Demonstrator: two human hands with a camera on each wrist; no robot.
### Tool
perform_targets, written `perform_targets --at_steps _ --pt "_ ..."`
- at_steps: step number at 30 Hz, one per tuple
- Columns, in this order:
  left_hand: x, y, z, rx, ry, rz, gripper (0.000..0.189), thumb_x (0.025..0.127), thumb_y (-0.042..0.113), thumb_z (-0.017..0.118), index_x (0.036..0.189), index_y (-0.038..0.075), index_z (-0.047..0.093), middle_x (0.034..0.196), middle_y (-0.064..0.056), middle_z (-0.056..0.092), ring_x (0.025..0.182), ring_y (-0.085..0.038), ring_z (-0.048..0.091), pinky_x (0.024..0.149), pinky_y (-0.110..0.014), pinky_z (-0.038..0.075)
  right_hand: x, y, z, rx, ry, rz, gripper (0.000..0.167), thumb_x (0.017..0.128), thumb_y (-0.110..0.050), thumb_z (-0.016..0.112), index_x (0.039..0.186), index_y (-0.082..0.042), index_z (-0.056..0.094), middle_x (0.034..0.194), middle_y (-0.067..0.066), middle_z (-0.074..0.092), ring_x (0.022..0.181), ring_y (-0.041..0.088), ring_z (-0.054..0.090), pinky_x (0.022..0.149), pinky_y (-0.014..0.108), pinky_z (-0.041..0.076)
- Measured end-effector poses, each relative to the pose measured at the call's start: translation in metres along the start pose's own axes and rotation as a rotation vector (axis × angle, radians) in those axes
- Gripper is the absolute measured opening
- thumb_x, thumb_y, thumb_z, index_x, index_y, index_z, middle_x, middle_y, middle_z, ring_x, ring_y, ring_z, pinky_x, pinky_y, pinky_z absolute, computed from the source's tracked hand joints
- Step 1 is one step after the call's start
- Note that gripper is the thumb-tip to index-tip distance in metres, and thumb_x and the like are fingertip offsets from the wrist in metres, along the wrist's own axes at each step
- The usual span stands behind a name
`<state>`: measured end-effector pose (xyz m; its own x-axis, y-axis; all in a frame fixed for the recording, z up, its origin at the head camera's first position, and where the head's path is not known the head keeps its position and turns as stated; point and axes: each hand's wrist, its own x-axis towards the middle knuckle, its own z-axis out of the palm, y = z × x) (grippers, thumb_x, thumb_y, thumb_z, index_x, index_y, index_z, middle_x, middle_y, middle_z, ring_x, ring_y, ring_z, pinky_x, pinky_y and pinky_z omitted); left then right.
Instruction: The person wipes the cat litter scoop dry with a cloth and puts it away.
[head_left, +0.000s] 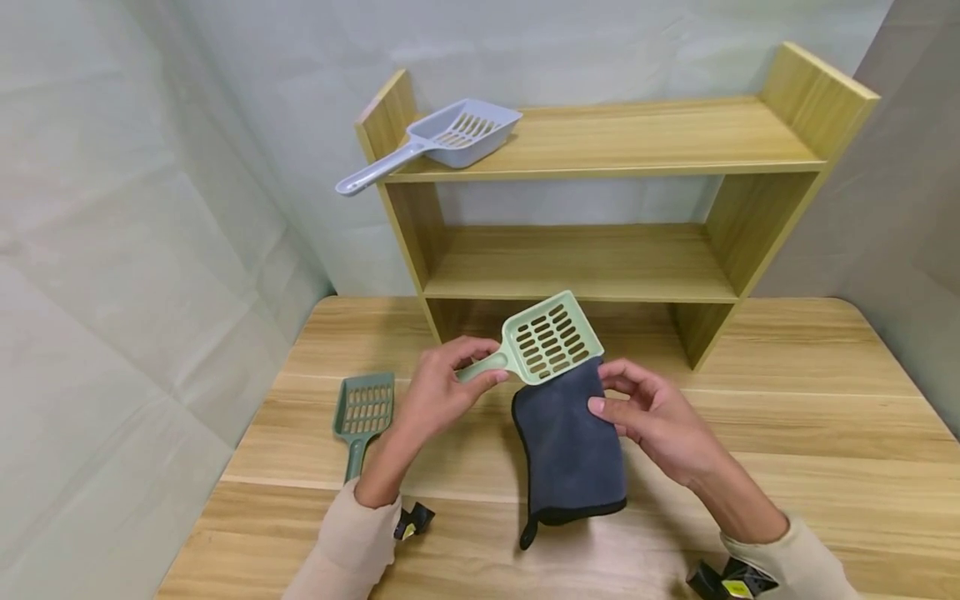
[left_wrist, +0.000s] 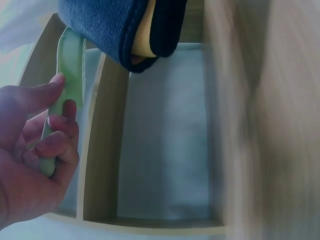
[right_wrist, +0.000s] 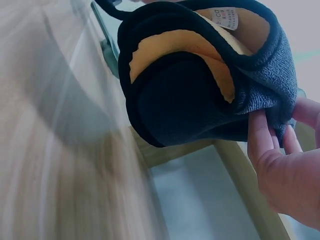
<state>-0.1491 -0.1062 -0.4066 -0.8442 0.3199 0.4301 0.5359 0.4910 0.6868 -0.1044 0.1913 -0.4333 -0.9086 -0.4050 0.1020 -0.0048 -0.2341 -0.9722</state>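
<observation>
In the head view my left hand (head_left: 442,385) grips the handle of a light green litter scoop (head_left: 551,337), its slotted pan held above the table. My right hand (head_left: 660,417) pinches a folded dark grey-blue cloth (head_left: 570,450) near its upper right edge. The cloth's top edge touches or overlaps the lower edge of the scoop's pan. From the right wrist view, the cloth (right_wrist: 185,95) shows black trim, a yellow-orange inner side and a white label. In the left wrist view, curled fingers wrap the scoop's handle (left_wrist: 55,117).
A dark green litter scoop (head_left: 365,408) lies on the wooden table (head_left: 810,400) beside my left forearm. Behind stands a wooden shelf (head_left: 585,258). On its top board rests a grey-blue litter scoop (head_left: 465,133), handle jutting past the left front edge.
</observation>
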Motion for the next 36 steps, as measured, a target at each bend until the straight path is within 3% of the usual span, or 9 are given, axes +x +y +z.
perform_targets --at_steps 12,19,24,36 --pt "-0.001 0.000 0.002 0.017 -0.004 -0.002 0.032 0.087 0.008 0.089 0.117 0.002 0.079 0.111 -0.012 0.081 0.100 -0.024 0.076 0.092 -0.047 0.063 0.002 0.006 0.004 -0.037 -0.010 0.018 0.027 0.102 0.002 0.066 0.123 -0.015 0.064 0.118 -0.002 0.066 0.093 0.007 0.071 0.078 0.026 0.062" --pt "-0.001 -0.001 -0.005 0.017 -0.003 -0.022 0.031 0.088 0.008 0.088 0.117 0.003 0.080 0.112 -0.010 0.081 0.103 -0.025 0.077 0.094 -0.049 0.062 0.002 -0.002 -0.004 0.019 0.079 -0.018 0.031 0.104 0.004 0.063 0.124 -0.018 0.066 0.113 -0.007 0.070 0.090 0.005 0.071 0.076 0.022 0.061" --pt "-0.001 -0.001 -0.007 0.017 -0.008 -0.031 0.030 0.088 0.009 0.088 0.116 0.005 0.080 0.111 -0.009 0.081 0.103 -0.023 0.077 0.093 -0.048 0.062 0.003 -0.003 -0.005 0.085 0.125 -0.032 0.030 0.103 0.007 0.061 0.120 -0.019 0.064 0.109 -0.006 0.063 0.088 0.005 0.068 0.072 0.021 0.058" --pt "-0.001 0.001 0.004 0.034 0.027 0.000 0.031 0.086 0.009 0.090 0.115 0.003 0.080 0.106 -0.010 0.081 0.091 -0.020 0.074 0.083 -0.037 0.060 0.003 0.004 0.016 0.128 0.222 0.015 0.029 0.101 0.005 0.068 0.119 -0.018 0.062 0.110 -0.004 0.064 0.085 0.006 0.070 0.076 0.027 0.062"
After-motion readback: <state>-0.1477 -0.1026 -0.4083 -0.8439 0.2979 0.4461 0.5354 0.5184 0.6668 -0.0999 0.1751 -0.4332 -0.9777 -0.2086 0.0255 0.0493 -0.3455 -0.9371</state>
